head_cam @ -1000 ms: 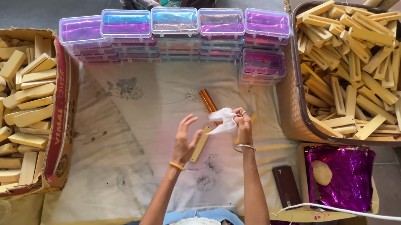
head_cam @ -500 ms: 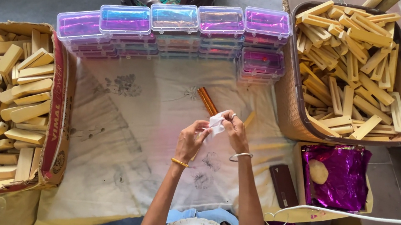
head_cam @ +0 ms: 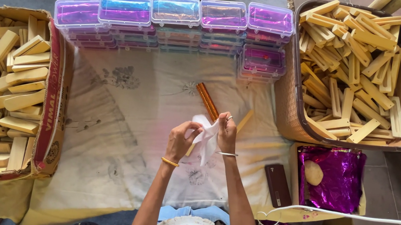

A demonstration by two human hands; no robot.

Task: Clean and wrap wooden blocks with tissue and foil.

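My left hand (head_cam: pixel 183 138) and my right hand (head_cam: pixel 226 132) are raised close together over a pale printed cloth (head_cam: pixel 115 130) on the floor. Both grip a white cloth or tissue (head_cam: pixel 206 136) that hangs between them. A light wooden piece (head_cam: pixel 189 150) shows just under the hands; whether a hand holds it is hidden. On the cloth beyond my fingers lie a shiny orange-brown stick (head_cam: pixel 208 100) and a light wooden stick (head_cam: pixel 244 121).
A cardboard box (head_cam: pixel 51 102) of wooden pieces stands at left, a brown basket (head_cam: pixel 288 111) of them at right. Clear lidded plastic boxes (head_cam: pixel 174 14) with purple lining line the back. A box of purple foil (head_cam: pixel 329 176), a dark case (head_cam: pixel 277 184) and a white cable (head_cam: pixel 358 216) lie at right.
My hands have come together: the left hand rose from a wooden piece to join the right on the white cloth, which is now stretched between them.
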